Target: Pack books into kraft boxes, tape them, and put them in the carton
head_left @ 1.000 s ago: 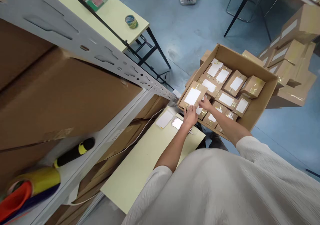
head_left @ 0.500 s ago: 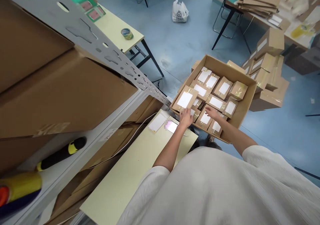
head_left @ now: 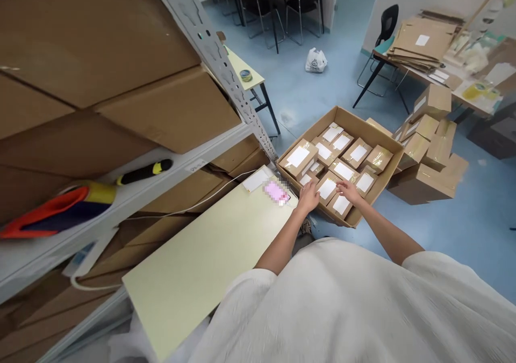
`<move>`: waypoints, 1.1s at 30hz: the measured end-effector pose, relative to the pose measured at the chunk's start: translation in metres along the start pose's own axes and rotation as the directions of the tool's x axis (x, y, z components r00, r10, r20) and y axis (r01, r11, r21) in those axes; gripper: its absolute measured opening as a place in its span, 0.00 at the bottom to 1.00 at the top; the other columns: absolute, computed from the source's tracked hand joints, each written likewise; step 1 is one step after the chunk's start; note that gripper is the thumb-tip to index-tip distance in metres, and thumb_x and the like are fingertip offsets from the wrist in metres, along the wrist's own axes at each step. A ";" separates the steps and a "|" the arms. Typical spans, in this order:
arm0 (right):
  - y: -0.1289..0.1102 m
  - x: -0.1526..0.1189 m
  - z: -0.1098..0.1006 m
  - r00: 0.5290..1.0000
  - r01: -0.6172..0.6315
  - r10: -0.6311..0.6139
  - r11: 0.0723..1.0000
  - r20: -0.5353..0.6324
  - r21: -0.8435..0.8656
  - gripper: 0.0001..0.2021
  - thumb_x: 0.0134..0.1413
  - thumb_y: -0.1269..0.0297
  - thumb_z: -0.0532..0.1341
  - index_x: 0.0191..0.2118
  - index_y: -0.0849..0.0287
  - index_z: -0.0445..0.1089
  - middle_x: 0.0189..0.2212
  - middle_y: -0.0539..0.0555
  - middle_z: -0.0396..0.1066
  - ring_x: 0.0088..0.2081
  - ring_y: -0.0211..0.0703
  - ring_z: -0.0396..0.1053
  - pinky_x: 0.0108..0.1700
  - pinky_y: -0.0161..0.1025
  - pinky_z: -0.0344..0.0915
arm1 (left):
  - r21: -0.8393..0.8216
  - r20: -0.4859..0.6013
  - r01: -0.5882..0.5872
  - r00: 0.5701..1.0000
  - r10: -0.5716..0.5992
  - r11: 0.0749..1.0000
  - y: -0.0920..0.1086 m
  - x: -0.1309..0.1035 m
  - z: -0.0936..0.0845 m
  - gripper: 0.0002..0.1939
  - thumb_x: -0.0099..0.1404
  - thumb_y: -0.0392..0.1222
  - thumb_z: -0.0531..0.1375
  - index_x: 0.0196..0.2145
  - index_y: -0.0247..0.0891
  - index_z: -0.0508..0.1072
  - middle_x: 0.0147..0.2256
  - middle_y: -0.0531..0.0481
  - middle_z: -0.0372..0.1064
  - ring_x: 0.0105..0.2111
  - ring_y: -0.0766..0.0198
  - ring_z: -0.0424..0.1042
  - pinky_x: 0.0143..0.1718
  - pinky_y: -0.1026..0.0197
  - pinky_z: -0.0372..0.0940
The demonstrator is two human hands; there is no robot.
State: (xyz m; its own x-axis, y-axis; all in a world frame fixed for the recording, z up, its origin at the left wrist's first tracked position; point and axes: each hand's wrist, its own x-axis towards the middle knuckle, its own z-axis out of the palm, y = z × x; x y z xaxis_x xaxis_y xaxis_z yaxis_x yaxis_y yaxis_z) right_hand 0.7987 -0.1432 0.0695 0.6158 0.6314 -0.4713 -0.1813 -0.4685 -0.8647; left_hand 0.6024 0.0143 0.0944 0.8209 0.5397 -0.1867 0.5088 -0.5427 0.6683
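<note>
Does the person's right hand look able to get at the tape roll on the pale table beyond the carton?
Probably not: the open carton lies between the right hand and the tape roll, which sits well beyond it.

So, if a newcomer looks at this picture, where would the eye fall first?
Probably on the large open carton holding small brown boxes, with the left hand and right hand over its near side. After that, perhaps the orange object on the grey shelf at the left, and the white bag on the blue floor beyond the carton.
</note>
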 end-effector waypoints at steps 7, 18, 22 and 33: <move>0.013 -0.040 0.002 0.983 0.092 -0.080 0.993 0.164 -0.068 0.14 0.58 0.53 0.67 0.46 0.55 0.78 0.40 0.57 0.81 0.41 0.48 0.80 0.43 0.44 0.77 | -0.072 -0.156 0.046 0.986 -0.057 0.996 0.022 -0.080 0.027 0.28 0.75 0.40 0.57 0.70 0.37 0.68 0.71 0.35 0.65 0.74 0.46 0.62 0.76 0.40 0.57; -0.006 -0.085 0.106 0.871 0.259 -0.151 0.949 0.467 -0.177 0.16 0.57 0.52 0.66 0.47 0.55 0.77 0.46 0.58 0.81 0.42 0.48 0.81 0.45 0.46 0.78 | -0.154 -0.396 0.286 0.859 -0.324 0.946 -0.003 -0.216 0.002 0.28 0.76 0.41 0.56 0.71 0.39 0.67 0.72 0.37 0.64 0.74 0.47 0.61 0.76 0.40 0.57; -0.019 -0.110 0.177 0.784 0.373 -0.178 0.901 0.595 -0.223 0.15 0.58 0.52 0.65 0.45 0.54 0.78 0.47 0.58 0.81 0.42 0.48 0.82 0.43 0.45 0.78 | -0.201 -0.479 0.372 0.769 -0.422 0.906 -0.025 -0.284 -0.016 0.28 0.77 0.41 0.56 0.72 0.38 0.66 0.73 0.37 0.63 0.75 0.48 0.60 0.76 0.41 0.57; -0.019 -0.248 0.388 0.497 0.659 -0.323 0.745 0.806 -0.107 0.18 0.60 0.50 0.60 0.50 0.53 0.78 0.52 0.59 0.80 0.46 0.51 0.79 0.55 0.53 0.75 | -0.289 -0.614 0.514 0.548 -0.569 0.808 -0.107 -0.494 -0.071 0.27 0.77 0.40 0.56 0.71 0.40 0.67 0.73 0.37 0.63 0.75 0.48 0.59 0.76 0.41 0.57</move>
State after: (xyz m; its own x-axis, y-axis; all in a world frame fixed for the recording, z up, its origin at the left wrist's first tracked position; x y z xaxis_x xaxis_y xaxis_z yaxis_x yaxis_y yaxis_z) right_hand 0.3516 -0.0513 0.1350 -0.2533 0.9627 -0.0948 0.3530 0.0007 -0.9356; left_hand 0.1235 -0.1487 0.1658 0.0010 0.9992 -0.0401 0.7577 0.0254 0.6521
